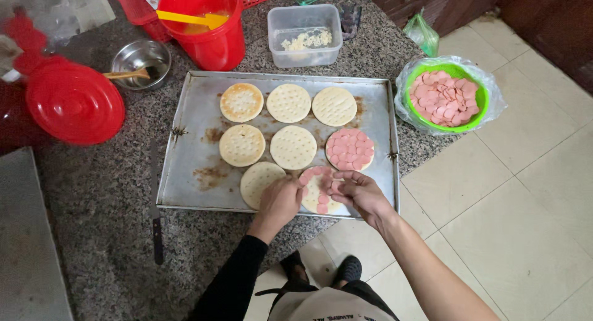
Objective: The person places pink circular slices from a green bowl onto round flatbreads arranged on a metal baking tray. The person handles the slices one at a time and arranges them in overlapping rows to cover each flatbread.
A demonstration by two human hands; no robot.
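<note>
My left hand (281,200) rested at the tray's near edge, fingers curled loosely, pinching what looked like sausage slices against the partly topped dough round (319,191). My right hand (361,194) sat just beside it, fingers half bent over the same round, fingertips on a slice; whether it gripped more I could not tell.

Going left to right: a red lid (74,102) lay on the granite counter (99,204) near its left edge, with a small steel bowl (141,60) behind it and a knife (155,216) along the tray's left side. The metal baking tray (191,111) carried six bare rounds, one fully covered round (349,149) near its right edge, and mine at the near edge. A red bucket (207,31) and a clear plastic container (304,36) stood behind the tray. A green bowl of sausage slices (446,97), lined with a bag, sat at the counter's right edge.

My worry was that the round sat close to the tray's near lip, so a nudge from my wrists could slide it off; the bowl also overhung the counter edge.
</note>
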